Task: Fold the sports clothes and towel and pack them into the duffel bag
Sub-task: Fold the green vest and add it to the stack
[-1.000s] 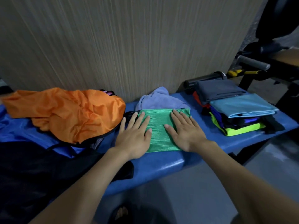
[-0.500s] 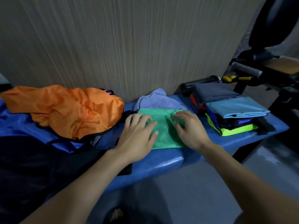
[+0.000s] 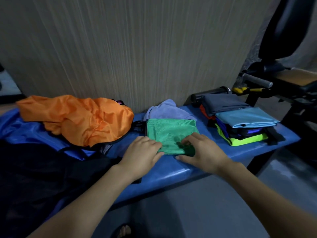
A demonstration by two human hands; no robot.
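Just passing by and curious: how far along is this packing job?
Partly done. A stack of folded clothes sits on the blue bench at the right. In hand: the left hand and right hand grip the near edge of the folded green garment. Left: the lilac towel and orange garment lie crumpled, and nothing folded looks packed yet.

The scene is dimly lit, with a cool cast. Deep shadow is seen at 8 o'clock. A soft sheen is caught on the table (image 3: 173, 174) edge. Lines are bowed at the edges, and slight blur is noted throughout.
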